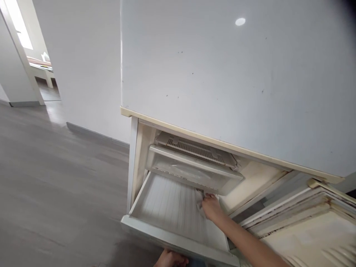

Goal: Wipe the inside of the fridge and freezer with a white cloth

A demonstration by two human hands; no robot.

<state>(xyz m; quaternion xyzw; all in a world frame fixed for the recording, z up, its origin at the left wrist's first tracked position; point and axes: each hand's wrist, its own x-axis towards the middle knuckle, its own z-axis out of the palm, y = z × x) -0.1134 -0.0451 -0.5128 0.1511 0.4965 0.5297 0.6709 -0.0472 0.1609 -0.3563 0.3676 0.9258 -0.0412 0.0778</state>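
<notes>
A pulled-out freezer drawer (161, 205) with a ribbed, whitish inside reaches out from the open compartment. My right hand (211, 207) is inside it near the back right corner, with its fingers closed on a pale crumpled cloth (199, 196) that touches the drawer's inner surface. Below the drawer's front edge, my left hand (171, 258) is curled against the underside and grips it; part of that hand is cut off by the frame. Just above sits a second, closed drawer (191, 168) with a cloudy clear front.
A slotted shelf (194, 148) lies above the upper drawer. The white refrigerator door (222, 74) spans the top of the view. At lower right an open door (314, 230) shows a stained, rusty seal. Grey wood-look floor (69, 193) extends on the left.
</notes>
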